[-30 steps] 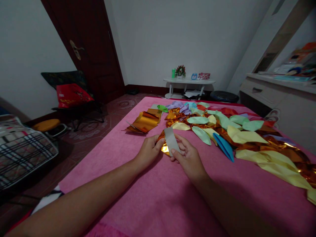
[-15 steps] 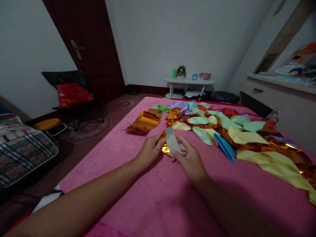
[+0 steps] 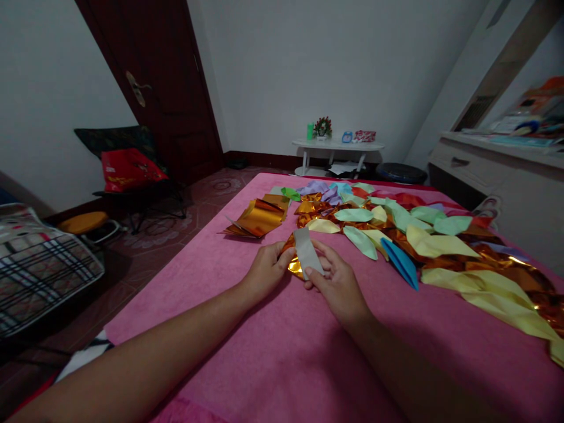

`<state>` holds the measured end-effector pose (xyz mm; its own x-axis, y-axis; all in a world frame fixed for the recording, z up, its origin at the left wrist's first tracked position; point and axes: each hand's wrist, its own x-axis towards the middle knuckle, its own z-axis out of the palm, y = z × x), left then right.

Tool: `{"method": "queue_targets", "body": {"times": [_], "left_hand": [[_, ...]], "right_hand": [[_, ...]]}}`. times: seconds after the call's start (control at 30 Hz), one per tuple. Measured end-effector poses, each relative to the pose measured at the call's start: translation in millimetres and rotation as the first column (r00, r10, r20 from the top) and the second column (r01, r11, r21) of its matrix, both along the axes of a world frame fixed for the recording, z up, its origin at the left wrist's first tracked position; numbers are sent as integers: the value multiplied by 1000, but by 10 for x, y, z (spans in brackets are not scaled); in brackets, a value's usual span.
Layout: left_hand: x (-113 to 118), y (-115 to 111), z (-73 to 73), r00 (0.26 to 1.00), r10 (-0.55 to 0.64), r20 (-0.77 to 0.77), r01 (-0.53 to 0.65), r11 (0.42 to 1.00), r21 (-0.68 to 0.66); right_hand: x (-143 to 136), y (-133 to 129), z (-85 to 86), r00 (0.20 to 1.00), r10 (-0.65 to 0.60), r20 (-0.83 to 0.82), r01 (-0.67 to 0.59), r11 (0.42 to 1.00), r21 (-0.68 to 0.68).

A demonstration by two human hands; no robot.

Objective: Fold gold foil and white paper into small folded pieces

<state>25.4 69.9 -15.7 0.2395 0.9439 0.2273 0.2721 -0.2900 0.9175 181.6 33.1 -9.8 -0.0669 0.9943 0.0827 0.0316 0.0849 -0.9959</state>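
Note:
Between my two hands is a partly folded sheet of gold foil paper (image 3: 308,254), with its grey back facing up on the right and shiny gold on the left. My left hand (image 3: 271,264) pinches its left edge, thumb on top. On the lower right side, my right hand (image 3: 337,279) grips it with the thumb over the grey face and the fingers behind. A stack of gold foil sheets (image 3: 261,217) lies just beyond my left hand. Right of my hands, a blue folded paper piece (image 3: 400,263) rests by green and yellow folded papers (image 3: 360,242).
A pink cloth (image 3: 211,329) covers the table. Folded gold, yellow, green and purple papers (image 3: 440,241) spread over its right side. Behind stands a small white table (image 3: 339,144); a chair with a red bag (image 3: 132,169) is at left, a drawer cabinet (image 3: 497,170) at right.

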Motion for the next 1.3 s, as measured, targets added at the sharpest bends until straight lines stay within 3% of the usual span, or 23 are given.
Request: {"method": "queue_targets", "body": {"times": [1.3], "left_hand": [[0,1,-6,1000,0,11,0,1000,-5]], "right_hand": [[1,-4,-9,1000,10,-14,-10,1000,-4]]}}
